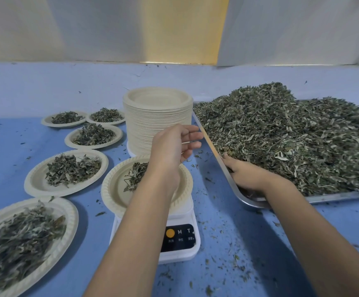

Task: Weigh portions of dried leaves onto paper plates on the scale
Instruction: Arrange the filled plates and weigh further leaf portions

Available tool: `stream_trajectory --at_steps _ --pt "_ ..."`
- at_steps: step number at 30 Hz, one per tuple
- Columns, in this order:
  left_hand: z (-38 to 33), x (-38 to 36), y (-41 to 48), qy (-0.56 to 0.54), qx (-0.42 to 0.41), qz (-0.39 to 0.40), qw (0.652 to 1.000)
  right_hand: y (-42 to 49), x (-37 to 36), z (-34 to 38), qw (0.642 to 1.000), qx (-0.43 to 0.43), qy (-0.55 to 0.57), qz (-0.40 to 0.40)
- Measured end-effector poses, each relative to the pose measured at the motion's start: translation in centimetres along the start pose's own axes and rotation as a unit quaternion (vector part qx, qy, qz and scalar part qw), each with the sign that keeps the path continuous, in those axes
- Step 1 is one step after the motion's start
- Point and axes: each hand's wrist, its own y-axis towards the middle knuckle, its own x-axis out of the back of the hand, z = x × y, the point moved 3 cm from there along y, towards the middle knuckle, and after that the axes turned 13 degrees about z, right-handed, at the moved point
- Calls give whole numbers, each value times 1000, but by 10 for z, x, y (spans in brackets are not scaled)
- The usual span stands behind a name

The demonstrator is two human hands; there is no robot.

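— Well, start at the left edge of the table (238, 243): why are the filled plates (31, 181) fanned out there?

— Finished portions, I'd guess, parked clear of the working lane. They run from the near left corner back towards the plate stack (158, 129), which stands just behind the scale (180, 251), so a fresh plate is a short reach away.

— And the plate on the scale (110, 189)?

— It sits squarely on top and holds only a small clump of leaves (135, 176), so I'd call this portion half built. The left hand (172, 146) hangs over its far side, fingers loose and spread, gripping nothing. The forearm hides part of the scale's front panel.

— What about the right?

— The right hand (245, 174) is over the tray (208, 140) rim at its near left corner, fingers pushed into the leaf pile (281, 136). They're buried, so I can't tell whether they've closed on a pinch.

— Is there room to carry it across?

— There's a strip of bare blue between tray and scale, scattered with crumbs. The tray's raised edge is the only thing to clear, and the stack stands close on the far side.
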Motion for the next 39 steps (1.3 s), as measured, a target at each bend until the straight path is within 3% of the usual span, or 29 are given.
stream_trajectory --at_steps 10,15,18,21,24,30,35,39 --pt "3 -6 -2 14 16 2 1000 -12 11 10 977 -55 -129 -162" --pt "5 -6 -2 13 19 -1 1000 -16 12 11 971 -63 -42 -227" --pt "6 -5 -1 8 15 -9 1000 -18 15 1 955 -66 91 -275" --pt "8 -4 1 -5 15 -26 1000 -20 16 -10 909 -63 265 -315" --pt "11 -3 3 -30 24 -32 999 -21 15 -17 840 -34 440 -316" --pt "16 -3 4 -90 44 -36 994 -37 25 3 738 81 595 -307" --pt "0 13 2 -122 28 -46 991 -61 47 59 755 174 565 -284" --pt "-15 39 -4 -109 -9 -59 992 -70 52 108 798 246 490 -250"
